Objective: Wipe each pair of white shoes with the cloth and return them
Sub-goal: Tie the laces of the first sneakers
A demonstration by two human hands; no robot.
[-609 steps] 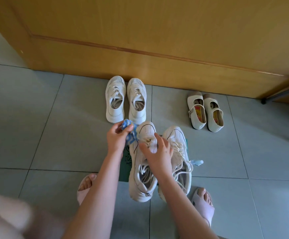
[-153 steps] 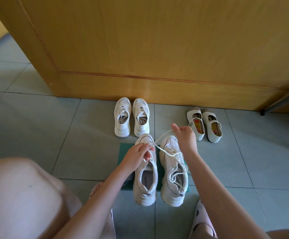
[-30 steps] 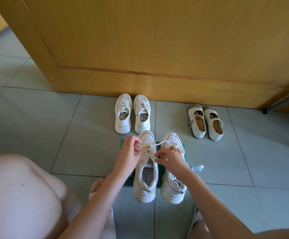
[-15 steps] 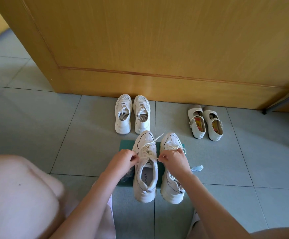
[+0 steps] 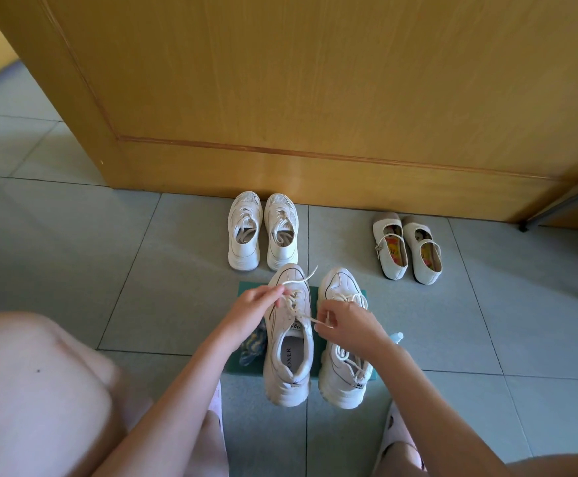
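On the green mat, the left hand and the right hand each pinch a lace end of the left sneaker.

Grey-green floor tiles run up to a big yellow wooden door, sunlight warm on its grain; a dark metal leg at the right edge.

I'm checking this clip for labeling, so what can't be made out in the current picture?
- Cloth, head view: mostly hidden behind the left hand and forearm.
- Pale blue object: mostly hidden behind the right hand, so unidentifiable.
- Green mat: largely covered by the near sneakers.
- Insole lettering: partly cut off by the tongue.
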